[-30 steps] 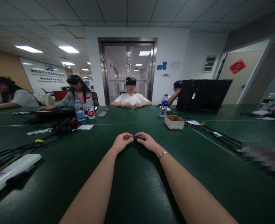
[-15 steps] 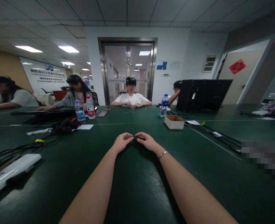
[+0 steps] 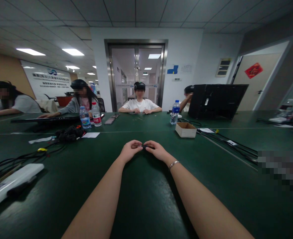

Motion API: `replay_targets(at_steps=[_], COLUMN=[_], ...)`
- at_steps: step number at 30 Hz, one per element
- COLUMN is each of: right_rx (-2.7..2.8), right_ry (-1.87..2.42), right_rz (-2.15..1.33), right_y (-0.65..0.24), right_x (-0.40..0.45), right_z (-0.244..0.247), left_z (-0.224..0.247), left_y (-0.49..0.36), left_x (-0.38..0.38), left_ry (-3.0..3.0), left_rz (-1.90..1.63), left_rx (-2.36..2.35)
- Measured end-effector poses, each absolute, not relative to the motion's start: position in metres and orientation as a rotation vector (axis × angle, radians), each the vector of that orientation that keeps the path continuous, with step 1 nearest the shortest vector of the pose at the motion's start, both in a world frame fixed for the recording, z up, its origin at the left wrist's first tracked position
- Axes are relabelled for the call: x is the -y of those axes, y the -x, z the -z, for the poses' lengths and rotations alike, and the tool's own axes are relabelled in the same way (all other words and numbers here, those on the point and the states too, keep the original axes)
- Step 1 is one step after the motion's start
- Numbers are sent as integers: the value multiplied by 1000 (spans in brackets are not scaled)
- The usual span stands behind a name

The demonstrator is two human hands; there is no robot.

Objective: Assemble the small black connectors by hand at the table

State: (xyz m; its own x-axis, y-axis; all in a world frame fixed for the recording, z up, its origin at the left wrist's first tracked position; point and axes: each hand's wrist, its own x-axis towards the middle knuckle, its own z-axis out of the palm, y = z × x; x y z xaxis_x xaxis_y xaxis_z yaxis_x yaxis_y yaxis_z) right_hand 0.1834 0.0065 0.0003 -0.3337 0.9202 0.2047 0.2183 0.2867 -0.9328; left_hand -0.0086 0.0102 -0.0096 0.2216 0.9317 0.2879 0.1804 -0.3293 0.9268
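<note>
Over the green table (image 3: 141, 186), my left hand (image 3: 131, 150) and my right hand (image 3: 156, 150) meet almost fingertip to fingertip. Between them is a small dark object (image 3: 144, 146), pinched by the fingers of both hands and partly covered by them. It is too small to make out what it is. A metal bracelet (image 3: 173, 165) circles my right wrist. Beyond my right hand stands an open cardboard box (image 3: 185, 131).
Two bottles (image 3: 85, 118) and a bundle of black cables (image 3: 69, 133) lie left of centre. A white device (image 3: 17, 181) is at the near left. At right are another bottle (image 3: 175, 113), a black monitor (image 3: 216, 101) and cables (image 3: 236, 147). Several people sit around the table.
</note>
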Motion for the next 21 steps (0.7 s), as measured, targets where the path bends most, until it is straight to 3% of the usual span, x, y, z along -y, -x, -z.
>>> replay_targets(at_steps=[8,21], right_rx=[1702,1724], right_ry=[1034,1029], right_rz=[-1067,-1098], right_y=[-184,-184], right_x=[-12,-10], right_z=[5,3], left_z=[4,2], left_y=[5,6], left_x=[-7,-5], left_ry=[-1808,-1822], left_rz=[-996,-1037], left_rx=[-1384,-1351])
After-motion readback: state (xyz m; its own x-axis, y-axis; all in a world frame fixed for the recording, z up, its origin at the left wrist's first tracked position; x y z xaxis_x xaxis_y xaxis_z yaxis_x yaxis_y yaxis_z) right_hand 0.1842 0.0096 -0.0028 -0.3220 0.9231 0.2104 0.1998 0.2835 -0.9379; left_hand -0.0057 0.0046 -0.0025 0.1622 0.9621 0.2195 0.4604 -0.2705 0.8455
